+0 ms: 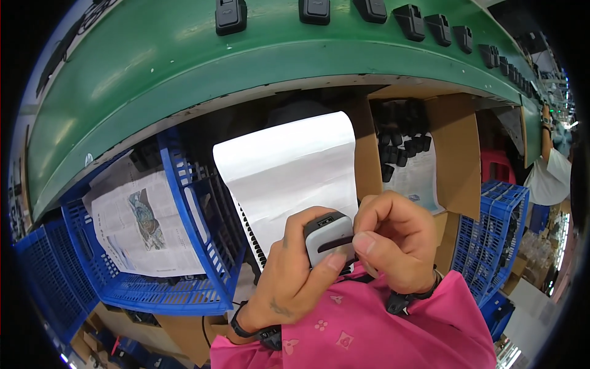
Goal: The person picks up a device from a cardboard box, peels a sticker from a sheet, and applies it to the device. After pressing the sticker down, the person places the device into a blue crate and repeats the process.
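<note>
A small rounded device (326, 235), light grey on its face with a dark slot across it and a black side with a port, is gripped in my left hand (287, 273). My left thumb presses on its lower face, with the fingers wrapped behind. At the device's right edge, my right hand (402, 246) holds its thumb and index finger pinched together. Whatever lies between those fingertips is too small or hidden to make out. Both hands are above my pink apron (344, 323), close to a white paper sheet (286, 163).
A green bench (153, 71) spans the far side, carrying a row of black devices (314, 11). Left is a blue crate (169, 300) with a newspaper (144, 224). A cardboard box (460, 160) holds black parts (401, 155). Blue crates (491, 215) and another person (549, 175) are right.
</note>
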A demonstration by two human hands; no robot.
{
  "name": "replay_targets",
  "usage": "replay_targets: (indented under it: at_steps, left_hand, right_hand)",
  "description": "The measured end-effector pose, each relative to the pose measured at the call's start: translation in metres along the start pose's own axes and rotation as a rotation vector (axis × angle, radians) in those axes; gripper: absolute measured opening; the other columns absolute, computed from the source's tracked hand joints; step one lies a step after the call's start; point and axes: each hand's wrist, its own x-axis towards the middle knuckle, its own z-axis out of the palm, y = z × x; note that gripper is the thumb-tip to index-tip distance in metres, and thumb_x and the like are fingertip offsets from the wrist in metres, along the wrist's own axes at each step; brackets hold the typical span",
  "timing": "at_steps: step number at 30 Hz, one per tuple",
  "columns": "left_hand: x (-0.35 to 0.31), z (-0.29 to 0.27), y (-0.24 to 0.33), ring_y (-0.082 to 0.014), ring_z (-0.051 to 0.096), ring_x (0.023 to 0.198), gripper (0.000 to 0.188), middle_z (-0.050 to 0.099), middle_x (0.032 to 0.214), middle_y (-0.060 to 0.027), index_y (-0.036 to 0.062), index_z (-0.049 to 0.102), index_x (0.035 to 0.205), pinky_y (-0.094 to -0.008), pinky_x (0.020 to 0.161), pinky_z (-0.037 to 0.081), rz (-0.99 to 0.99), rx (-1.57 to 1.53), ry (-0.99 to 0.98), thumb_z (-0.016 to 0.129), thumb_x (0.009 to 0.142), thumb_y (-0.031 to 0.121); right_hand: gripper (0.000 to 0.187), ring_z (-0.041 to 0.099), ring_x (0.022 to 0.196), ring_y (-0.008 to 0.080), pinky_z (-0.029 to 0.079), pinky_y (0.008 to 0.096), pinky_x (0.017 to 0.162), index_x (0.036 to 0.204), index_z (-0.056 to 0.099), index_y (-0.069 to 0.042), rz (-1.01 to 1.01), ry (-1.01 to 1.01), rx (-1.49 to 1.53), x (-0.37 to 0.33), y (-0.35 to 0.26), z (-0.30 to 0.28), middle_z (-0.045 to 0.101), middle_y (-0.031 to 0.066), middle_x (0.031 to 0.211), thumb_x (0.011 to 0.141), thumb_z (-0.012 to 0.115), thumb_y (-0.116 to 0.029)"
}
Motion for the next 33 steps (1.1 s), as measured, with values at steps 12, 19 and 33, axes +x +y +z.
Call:
replay_targets:
  at_steps: [12, 19, 33]
  left_hand:
    - [0.0027, 0.0018, 0.0003, -0.0384, 0.067, 0.082, 0.044, 0.064, 0.095, -0.0261, -0.0055, 0.036, 0.125, -0.0403, 0.074, 0.052, 0.028, 0.105, 0.006, 0.056, 0.091, 0.014]
    - [0.0023, 0.0009, -0.0007, -0.039, 0.067, 0.082, 0.045, 0.064, 0.095, -0.0266, -0.0064, 0.035, 0.125, -0.0407, 0.073, 0.052, 0.04, 0.099, 0.014, 0.056, 0.091, 0.014]
    - [0.002, 0.0014, 0.001, -0.0383, 0.067, 0.08, 0.045, 0.063, 0.093, -0.0264, -0.0084, 0.035, 0.124, -0.0405, 0.071, 0.052, 0.053, 0.133, 0.026, 0.056, 0.091, 0.015]
  right_hand:
    - [0.007, 0.051, 0.068, 0.0012, 0.041, 0.0172, 0.059, 0.09, 0.055, 0.004, 0.027, 0.075, -0.008, 0.0032, 0.001, 0.0021, 0.059, 0.0012, 0.078, 0.089, 0.061, -0.001]
    - [0.008, 0.052, 0.068, 0.0016, 0.041, 0.0173, 0.059, 0.09, 0.055, 0.004, 0.026, 0.064, -0.008, 0.0053, 0.0019, 0.003, 0.06, 0.0015, 0.078, 0.089, 0.061, -0.002]
    - [0.008, 0.06, 0.071, 0.0054, 0.048, 0.0188, 0.06, 0.09, 0.054, 0.006, -0.057, 0.066, -0.09, 0.006, 0.0085, 0.0031, 0.062, 0.0052, 0.079, 0.088, 0.061, 0.001]
